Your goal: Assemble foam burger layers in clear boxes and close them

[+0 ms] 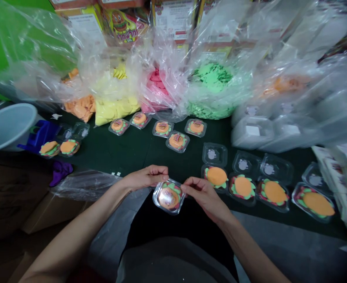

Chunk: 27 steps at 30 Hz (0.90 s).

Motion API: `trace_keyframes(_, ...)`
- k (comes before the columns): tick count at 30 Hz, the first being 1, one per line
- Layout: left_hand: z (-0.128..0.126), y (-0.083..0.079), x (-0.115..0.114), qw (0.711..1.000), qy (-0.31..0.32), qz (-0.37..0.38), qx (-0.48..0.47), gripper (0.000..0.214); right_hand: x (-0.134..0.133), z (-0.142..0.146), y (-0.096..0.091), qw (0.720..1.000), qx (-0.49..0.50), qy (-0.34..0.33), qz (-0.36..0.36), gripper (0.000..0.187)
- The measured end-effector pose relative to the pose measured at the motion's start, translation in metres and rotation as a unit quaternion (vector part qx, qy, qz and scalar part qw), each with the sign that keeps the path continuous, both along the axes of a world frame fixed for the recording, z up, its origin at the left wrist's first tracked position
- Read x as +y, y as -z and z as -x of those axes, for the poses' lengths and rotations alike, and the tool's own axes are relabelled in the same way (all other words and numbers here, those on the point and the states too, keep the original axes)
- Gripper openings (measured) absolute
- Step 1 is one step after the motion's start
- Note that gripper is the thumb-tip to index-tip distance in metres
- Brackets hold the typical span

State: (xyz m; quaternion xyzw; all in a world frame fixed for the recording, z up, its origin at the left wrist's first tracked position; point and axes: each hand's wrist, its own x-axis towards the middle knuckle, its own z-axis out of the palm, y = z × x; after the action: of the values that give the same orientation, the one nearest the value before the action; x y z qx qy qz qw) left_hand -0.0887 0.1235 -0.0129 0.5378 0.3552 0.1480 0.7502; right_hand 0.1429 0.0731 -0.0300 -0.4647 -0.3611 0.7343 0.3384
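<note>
A closed clear plastic box [168, 197] with a burger-shaped candy inside is held at the table's front edge, its lid catching the light. My left hand [146, 177] pinches its upper left corner. The fingers of my right hand [202, 195] grip its upper right side. Just right of that hand, several opened boxes stand in a row, among them one with an orange-topped candy burger [216, 176]. Beyond my hands lie several closed boxes, the nearest being a packed burger box [178, 142].
Clear bags along the back hold orange pieces [81, 108], yellow pieces [117, 109], pink pieces [156, 92] and green pieces [211, 78]. Stacked empty plastic boxes [252, 131] stand at right. A pale tub [10, 127], a blue holder [42, 135] and two opened burger boxes are at left.
</note>
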Motion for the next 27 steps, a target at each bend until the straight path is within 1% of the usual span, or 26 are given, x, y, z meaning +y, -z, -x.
trace_keyframes(1,-0.003,-0.003,0.003,1.0,0.017,-0.014,0.002,0.04,0.0,0.0,-0.003,1.0,-0.006,-0.024,-0.015,0.027)
trace_keyframes(3,-0.011,-0.008,0.009,0.998,0.045,-0.039,0.005,0.04,0.0,0.002,-0.009,0.997,0.01,-0.07,-0.025,0.034)
trace_keyframes(5,-0.021,-0.009,0.012,0.998,0.044,-0.049,0.009,0.041,-0.001,0.006,-0.011,0.996,0.033,-0.082,-0.014,0.039)
trace_keyframes(6,-0.025,-0.009,0.012,0.998,0.03,-0.056,0.015,0.042,-0.001,0.008,-0.01,0.997,0.039,-0.072,-0.004,0.037)
trace_keyframes(8,-0.029,-0.007,0.007,0.995,-0.01,-0.09,0.045,0.042,-0.002,0.012,-0.006,0.999,0.044,-0.026,0.009,0.036)
trace_keyframes(11,-0.026,-0.003,-0.01,0.977,-0.043,-0.164,0.125,0.042,-0.003,0.013,-0.001,0.998,0.047,0.049,0.017,0.04)
trace_keyframes(12,-0.024,-0.003,-0.017,0.972,-0.049,-0.178,0.146,0.042,-0.003,0.013,0.0,0.996,0.049,0.065,0.022,0.041)
trace_keyframes(14,-0.019,-0.004,-0.029,0.966,-0.061,-0.188,0.167,0.042,-0.005,0.013,0.0,0.995,0.055,0.074,0.035,0.042)
trace_keyframes(17,-0.017,-0.004,-0.042,0.965,-0.09,-0.187,0.162,0.042,-0.009,0.015,0.0,0.994,0.06,0.072,0.046,0.041)
trace_keyframes(19,-0.021,0.0,-0.047,0.967,-0.114,-0.176,0.145,0.043,-0.012,0.016,0.0,0.994,0.06,0.076,0.044,0.04)
trace_keyframes(21,-0.026,0.006,-0.05,0.971,-0.153,-0.143,0.116,0.045,-0.014,0.017,0.001,0.994,0.062,0.085,0.042,0.039)
trace_keyframes(24,-0.032,0.016,-0.054,0.969,-0.219,-0.085,0.073,0.046,-0.015,0.016,0.002,0.991,0.059,0.108,0.046,0.04)
trace_keyframes(27,-0.035,0.018,-0.062,0.968,-0.235,-0.062,0.057,0.042,-0.015,0.017,0.002,0.989,0.055,0.134,0.038,0.042)
